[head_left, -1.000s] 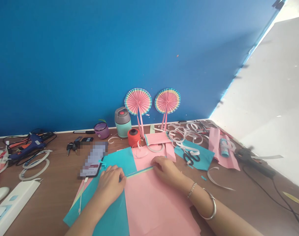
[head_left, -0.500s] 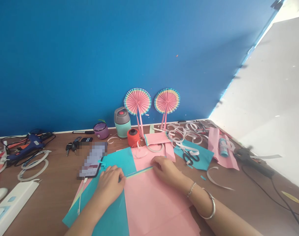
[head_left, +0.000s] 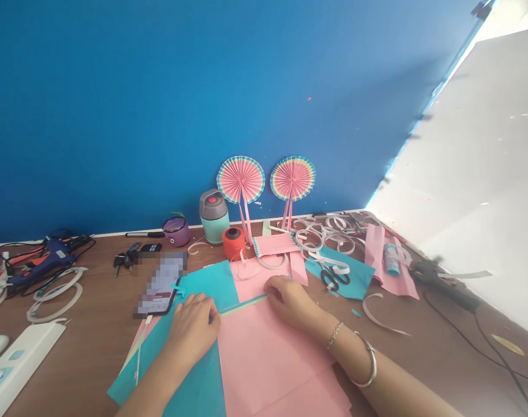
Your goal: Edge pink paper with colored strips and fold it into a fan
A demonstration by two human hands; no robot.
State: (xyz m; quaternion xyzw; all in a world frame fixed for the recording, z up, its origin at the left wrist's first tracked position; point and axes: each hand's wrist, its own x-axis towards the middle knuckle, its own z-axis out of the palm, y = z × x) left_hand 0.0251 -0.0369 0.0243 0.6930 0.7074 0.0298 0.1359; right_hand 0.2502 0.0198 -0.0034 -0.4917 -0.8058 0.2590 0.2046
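A pink paper sheet lies flat on the worktop between and below the two hands, its far edge carrying a narrow blue-and-yellow band. The left grip rests at the band's left end, over a blue sheet that lies alongside the pink; the right grip sits at the band's right end. Both have their fingers bent and lowered to the paper, thumbs close to the fingers; whether either pinches the edge or merely presses on it, I cannot tell.

Just beyond the right grip lies a pleated pink piece, with black-handled scissors on blue paper to its right. A phone lies near the left grip. Farther back are a red container and a teal jar, while two round pleated fans stand upright before a blue wall. A blue glue gun and a white power strip lie at the far left.
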